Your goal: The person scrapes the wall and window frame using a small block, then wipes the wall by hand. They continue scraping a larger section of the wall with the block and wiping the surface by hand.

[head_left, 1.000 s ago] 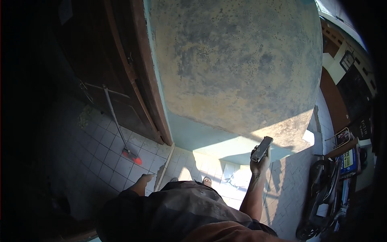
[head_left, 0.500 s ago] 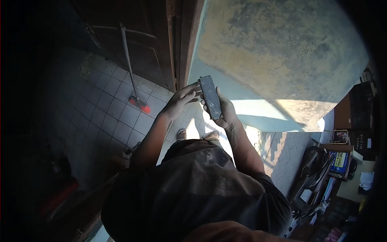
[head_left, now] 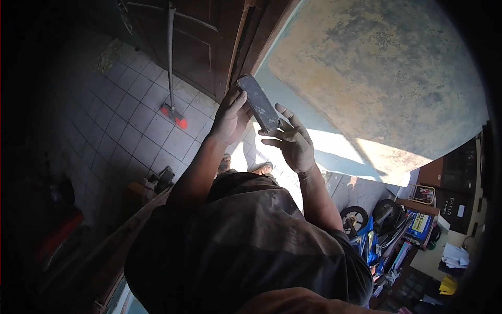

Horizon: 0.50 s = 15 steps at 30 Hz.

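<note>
A long, dark grey rectangular block with pale scuffs and dust on its face is held up in front of my body. My left hand is closed around its upper left side, with the thumb lying on the block's edge and the other fingers hidden behind it. Beside the block's lower right end is my right hand, its dusty fingers spread and curved, fingertips close to that end. The kind of block cannot be made out.
A broom with red bristles leans on the brown door over the tiled floor. A stained wall stands to the right. Further right are a blue motorcycle and a yellow-and-blue box.
The block has passed from my right hand's grip to my left hand's and moved up and left, tilting more. My right hand has opened. The view has shifted, showing more of the motorcycle.
</note>
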Tool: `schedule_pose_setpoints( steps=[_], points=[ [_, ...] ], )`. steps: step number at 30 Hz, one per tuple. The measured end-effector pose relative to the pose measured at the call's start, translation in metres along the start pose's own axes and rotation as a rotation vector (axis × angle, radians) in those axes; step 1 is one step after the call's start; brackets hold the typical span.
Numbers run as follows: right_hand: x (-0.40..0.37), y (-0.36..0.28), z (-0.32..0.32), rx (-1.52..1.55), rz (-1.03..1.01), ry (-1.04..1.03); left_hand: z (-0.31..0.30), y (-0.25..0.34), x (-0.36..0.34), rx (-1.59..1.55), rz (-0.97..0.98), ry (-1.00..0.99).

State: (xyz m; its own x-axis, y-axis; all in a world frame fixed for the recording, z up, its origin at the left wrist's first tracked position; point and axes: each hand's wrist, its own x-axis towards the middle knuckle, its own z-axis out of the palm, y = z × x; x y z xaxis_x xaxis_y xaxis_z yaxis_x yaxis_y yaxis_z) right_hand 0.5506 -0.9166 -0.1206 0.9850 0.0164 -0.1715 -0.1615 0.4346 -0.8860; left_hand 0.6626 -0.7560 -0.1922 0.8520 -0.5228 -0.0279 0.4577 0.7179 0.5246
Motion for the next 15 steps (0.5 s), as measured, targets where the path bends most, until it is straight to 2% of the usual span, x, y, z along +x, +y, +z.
schedule_pose_setpoints(
  steps=[2, 4, 8, 15],
  points=[
    [-0.003, 0.004, -0.006, 0.004, -0.064, -0.049, -0.001, 0.001, 0.004, -0.009, -0.006, 0.017],
    [-0.003, 0.002, 0.000, -0.183, -0.092, 0.018, 0.002, 0.002, 0.007, -0.005, -0.014, -0.004],
    [0.001, 0.006, 0.000, -0.267, -0.169, 0.111, 0.006, -0.003, 0.011, -0.061, -0.045, 0.004],
    [0.002, 0.009, 0.000, -0.200, -0.179, 0.131, 0.003, -0.005, 0.016, -0.038, -0.066, -0.026]
  ],
)
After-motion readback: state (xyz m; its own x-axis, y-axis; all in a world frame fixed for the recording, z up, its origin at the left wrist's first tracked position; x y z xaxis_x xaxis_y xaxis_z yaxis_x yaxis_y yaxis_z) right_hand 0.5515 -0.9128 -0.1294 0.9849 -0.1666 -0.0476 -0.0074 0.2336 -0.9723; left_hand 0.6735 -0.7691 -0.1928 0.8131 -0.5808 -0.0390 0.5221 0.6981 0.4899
